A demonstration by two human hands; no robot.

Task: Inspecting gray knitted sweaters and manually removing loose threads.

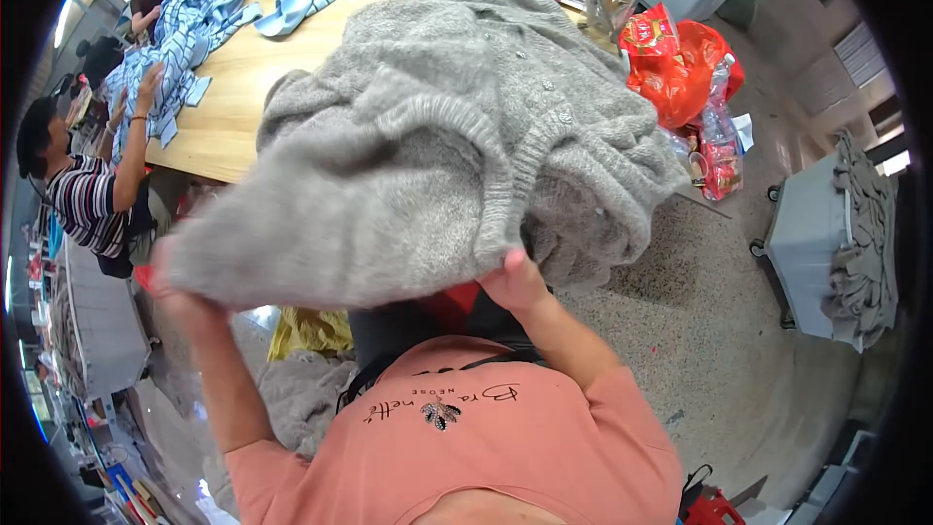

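The left hand (180,297) grips the lower left edge of a grey cardigan (437,146), its fingers mostly hidden under the knit, and well beyond it to the left a person in a striped top (92,199) reaches onto blue striped cloth (190,24) at the far end of the desk (248,68). The cardigan is held up, spread between both hands, over the near edge of the desk. The right hand (515,282) pinches its ribbed hem from below, and farther right of that hand lie red bags (680,68) and a grey cart (826,243) on the floor.
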